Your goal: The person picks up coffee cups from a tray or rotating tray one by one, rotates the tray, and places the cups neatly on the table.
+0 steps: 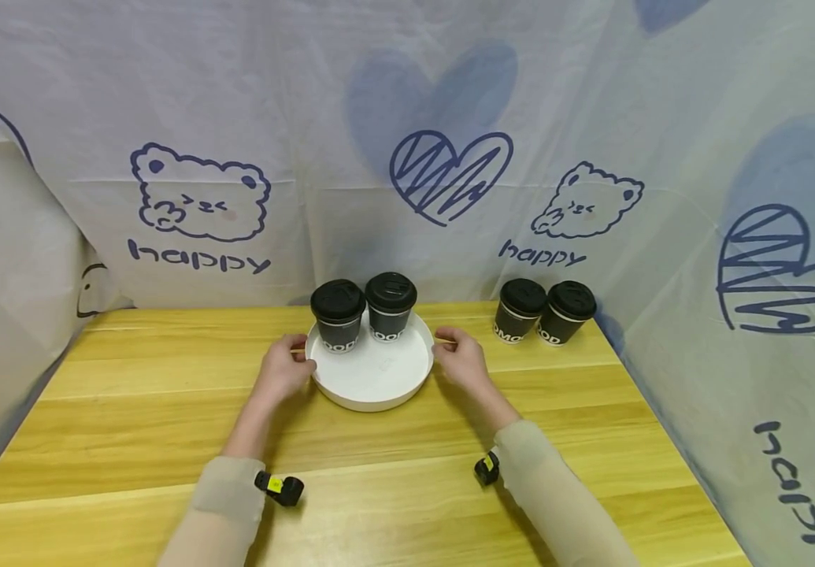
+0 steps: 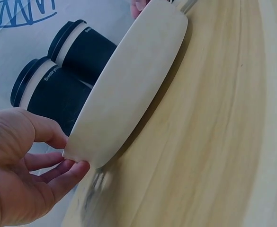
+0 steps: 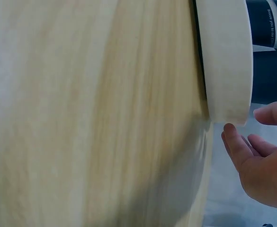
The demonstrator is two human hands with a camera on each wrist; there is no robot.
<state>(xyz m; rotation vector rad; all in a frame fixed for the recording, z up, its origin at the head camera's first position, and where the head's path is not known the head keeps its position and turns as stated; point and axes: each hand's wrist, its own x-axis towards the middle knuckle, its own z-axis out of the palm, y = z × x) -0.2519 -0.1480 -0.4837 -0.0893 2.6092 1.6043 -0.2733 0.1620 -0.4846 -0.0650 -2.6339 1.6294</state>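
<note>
A yellow wood-grain counter (image 1: 131, 417) is stretching right across, with pale cloth (image 1: 294, 87) hanging at the far side and along the left and right, showing blue hearts, bear faces and the word "happy". Counting up now: one round white tray (image 1: 375, 379) is sitting at the far middle of the counter. Four dark, black-lidded cups (image 1: 338, 311) are standing in pairs, two on the tray's far part, and the other two cups (image 1: 519, 307) are keeping side by side at far right. Two hands are working: the left hand (image 1: 287, 370) is clamping its grip on the tray's left rim; the right hand (image 1: 464, 362) is meeting the right edge, its grip apart, thumb off the rim.
</note>
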